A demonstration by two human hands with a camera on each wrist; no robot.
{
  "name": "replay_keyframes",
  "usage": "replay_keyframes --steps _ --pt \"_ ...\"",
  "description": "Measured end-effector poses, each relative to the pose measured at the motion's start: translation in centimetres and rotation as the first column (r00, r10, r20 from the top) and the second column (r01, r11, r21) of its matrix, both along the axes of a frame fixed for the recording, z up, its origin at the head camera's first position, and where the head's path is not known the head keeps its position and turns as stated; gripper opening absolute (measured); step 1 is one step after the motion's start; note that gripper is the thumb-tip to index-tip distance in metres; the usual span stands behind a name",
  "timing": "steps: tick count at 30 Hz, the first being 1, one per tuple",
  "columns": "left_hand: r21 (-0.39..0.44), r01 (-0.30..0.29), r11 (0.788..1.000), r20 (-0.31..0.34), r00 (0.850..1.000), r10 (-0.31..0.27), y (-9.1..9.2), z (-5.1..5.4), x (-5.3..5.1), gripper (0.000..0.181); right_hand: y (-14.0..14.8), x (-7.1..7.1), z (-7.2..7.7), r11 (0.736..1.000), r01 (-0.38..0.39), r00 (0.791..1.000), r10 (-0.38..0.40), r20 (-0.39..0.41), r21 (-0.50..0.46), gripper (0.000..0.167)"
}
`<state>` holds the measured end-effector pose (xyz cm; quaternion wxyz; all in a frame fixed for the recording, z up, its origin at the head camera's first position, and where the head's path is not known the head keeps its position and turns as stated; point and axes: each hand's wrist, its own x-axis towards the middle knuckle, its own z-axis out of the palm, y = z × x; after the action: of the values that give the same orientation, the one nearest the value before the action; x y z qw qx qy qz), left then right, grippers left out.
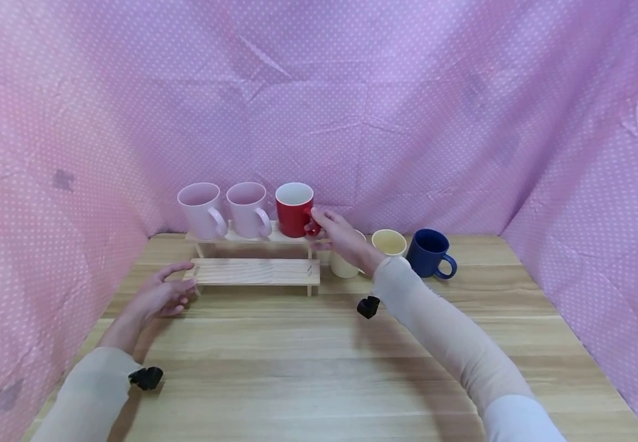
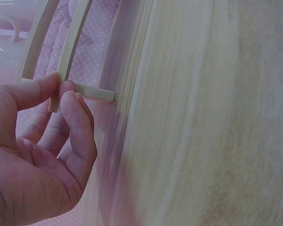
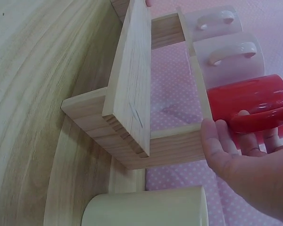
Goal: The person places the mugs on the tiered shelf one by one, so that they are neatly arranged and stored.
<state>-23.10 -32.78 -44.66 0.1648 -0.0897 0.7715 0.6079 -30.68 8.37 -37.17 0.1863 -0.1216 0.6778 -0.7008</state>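
The red mug (image 1: 291,218) stands upright at the right end of the wooden rack's upper shelf, beside two pale pink mugs (image 1: 248,212). My right hand (image 1: 346,239) grips its handle, fingers curled through the loop in the right wrist view, where the red mug (image 3: 254,101) lies by my hand (image 3: 250,165). At the rack's left end, my left hand (image 1: 158,298) pinches the lower shelf (image 1: 258,271). In the left wrist view, thumb and fingertips of my hand (image 2: 42,150) hold the shelf's end (image 2: 68,52). The lower shelf bears nothing.
Right of the rack, a cream mug (image 1: 345,265) stands partly hidden behind my right hand. Beside it are a yellow mug (image 1: 389,243) and a dark blue mug (image 1: 428,253). Pink dotted cloth (image 1: 352,110) hangs around the wooden table (image 1: 274,380).
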Motion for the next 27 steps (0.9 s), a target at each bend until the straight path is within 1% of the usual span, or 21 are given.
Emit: replay_keyframes --steps 4,10,13,18,21,24,27 --pt "0.011 0.0 1.0 -0.005 1.0 0.0 0.0 0.0 0.1 0.063 0.0 0.1 0.0 1.0 0.007 1.0 -0.007 0.008 -0.007 0.044" --pt "0.019 -0.006 1.0 -0.012 1.0 0.006 -0.1 -0.1 0.0 0.062 0.4 0.0 -0.2 0.999 0.018 1.0 -0.017 0.022 -0.047 0.038" --pt "0.017 -0.006 1.0 -0.012 1.0 0.006 -0.1 -0.2 -0.1 0.064 0.9 0.1 0.0 1.0 0.018 1.0 -0.018 0.006 -0.018 0.04" --pt "0.016 -0.003 1.0 -0.018 1.0 0.004 -0.1 -0.3 -0.1 0.067 2.5 0.3 0.8 0.998 0.01 0.998 -0.007 -0.056 0.057 0.052" --pt "0.021 -0.004 1.0 -0.017 1.0 0.005 0.0 -0.3 -0.1 0.066 3.8 0.5 1.4 0.997 -0.008 0.995 0.016 -0.098 0.081 0.055" --pt "0.026 -0.007 1.0 -0.015 1.0 0.007 0.0 -0.4 -0.1 0.063 5.6 0.8 2.1 0.993 -0.017 0.988 0.034 -0.149 0.115 0.056" --pt "0.021 -0.002 1.0 -0.015 1.0 0.002 -0.1 -0.4 -0.1 0.063 7.5 1.4 2.8 0.984 -0.008 0.976 0.047 -0.211 0.178 0.058"
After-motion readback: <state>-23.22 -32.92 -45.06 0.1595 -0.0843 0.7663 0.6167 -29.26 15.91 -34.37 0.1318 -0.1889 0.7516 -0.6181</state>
